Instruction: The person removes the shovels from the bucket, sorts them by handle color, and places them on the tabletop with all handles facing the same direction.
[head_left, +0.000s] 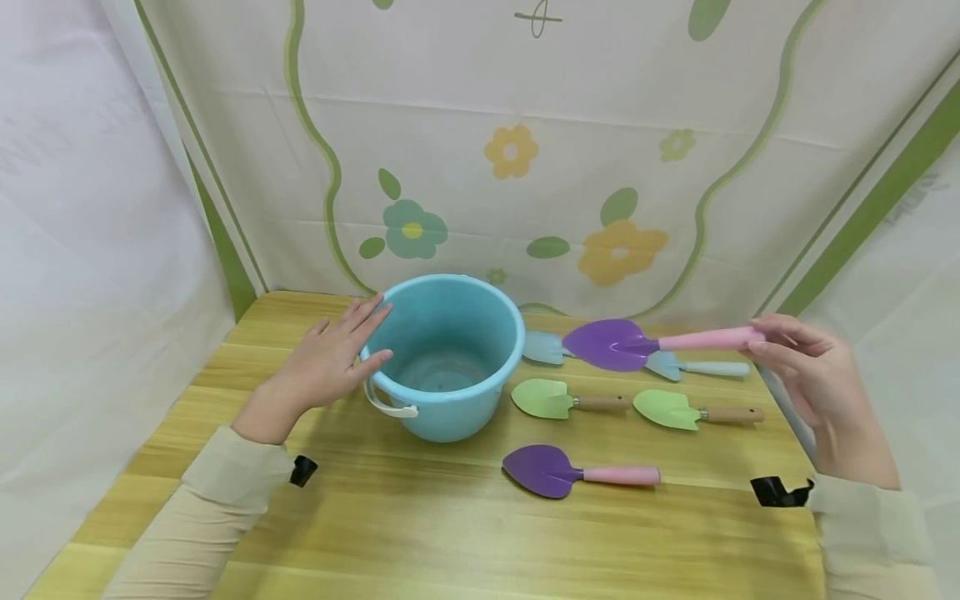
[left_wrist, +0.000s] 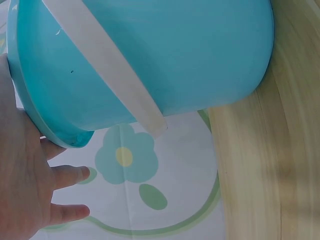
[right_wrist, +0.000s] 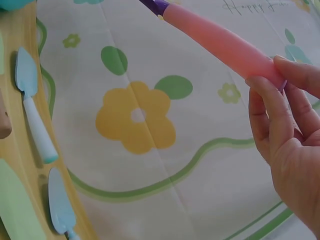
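Observation:
My right hand (head_left: 825, 375) pinches the end of the pink handle of a purple garden trowel (head_left: 611, 344), held level above the table with its blade pointing left. In the right wrist view, thumb and fingers grip the pink handle (right_wrist: 225, 45). My left hand (head_left: 326, 358) rests at the left rim of a light blue bucket (head_left: 457, 412), fingers spread and fairly straight. The left wrist view shows the bucket's side (left_wrist: 190, 50) and white handle strap (left_wrist: 110, 65). Inside, the bucket shows only its bare bottom.
A second purple trowel (head_left: 540, 471) lies on the wooden table (head_left: 420, 533) at the front. Two green trowels (head_left: 543, 400) with wooden handles lie right of the bucket. Behind them are two light blue trowels (head_left: 543, 347), partly covered by the raised one. A flowered cloth (head_left: 450, 108) hangs behind.

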